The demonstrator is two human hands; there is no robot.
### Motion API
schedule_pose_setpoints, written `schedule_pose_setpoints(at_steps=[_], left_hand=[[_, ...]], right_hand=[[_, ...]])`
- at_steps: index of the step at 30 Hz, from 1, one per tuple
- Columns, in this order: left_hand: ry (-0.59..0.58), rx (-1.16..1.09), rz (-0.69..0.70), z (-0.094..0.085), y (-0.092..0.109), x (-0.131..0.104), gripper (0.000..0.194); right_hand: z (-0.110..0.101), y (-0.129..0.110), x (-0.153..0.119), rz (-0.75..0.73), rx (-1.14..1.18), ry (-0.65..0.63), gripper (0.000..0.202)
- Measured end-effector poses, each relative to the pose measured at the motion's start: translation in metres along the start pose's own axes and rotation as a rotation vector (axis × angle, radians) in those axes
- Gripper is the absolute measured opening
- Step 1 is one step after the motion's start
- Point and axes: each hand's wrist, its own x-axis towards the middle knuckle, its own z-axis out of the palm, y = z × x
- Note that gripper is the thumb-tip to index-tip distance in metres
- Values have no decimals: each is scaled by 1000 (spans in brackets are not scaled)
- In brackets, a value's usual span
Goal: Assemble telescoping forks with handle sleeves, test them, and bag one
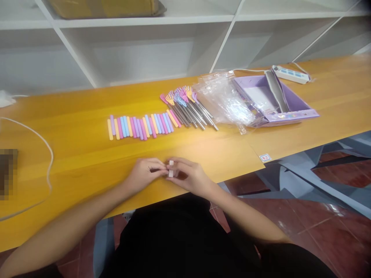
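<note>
Near the table's front edge, my right hand point(188, 175) pinches a small white block point(171, 169) held upright between its fingers. My left hand point(149, 172) meets it from the left, thumb and fingertips pressed together at the block's side; whether they grip the block itself is too small to tell. Beyond the hands lies a row of pastel sticks point(140, 127) in yellow, purple, blue and pink. Right of the row is a pile of metal rods point(188, 112) with coloured hand-shaped heads.
Clear plastic bags point(226, 100) lie beside a purple open box point(292, 115) at the right. A power strip point(291, 74) is behind it. A white cable point(43, 141) curves across the left of the table point(72, 158). White shelves point(145, 22) stand along the back.
</note>
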Motion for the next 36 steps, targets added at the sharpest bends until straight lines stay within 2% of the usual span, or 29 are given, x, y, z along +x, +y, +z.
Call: schedule_pose_setpoints(at_steps=[4,8,13,15,18,20,27,32,36], left_hand=[[-28,-53,-35,-3,-3,1,13],[65,-84,-79,-4,-7,1,15],[173,-22,-40,-7,-5,0,16],[132,54,-5,-8,-2,-2,16],[6,150,61,-9,3,-5,13],[-22,180,81,-7,4,-8,10],[13,338,205,0,-3,-14,8],[21,399,239,6,-2,-20,6],[99,466,315,11,-1,-23,7]], right_hand=[[-9,-9,1,-29,-61,38,24],[-13,-18,0,-42,-101,85,32],[0,-8,-4,-42,-50,17,31],[5,-5,-4,-11,-48,20,30],[9,-5,-4,-7,-51,40,26],[12,-6,-3,-2,-67,37,25],[15,-4,0,-7,-126,41,23],[14,-5,1,23,-58,68,21],[16,-9,6,59,-45,123,21]])
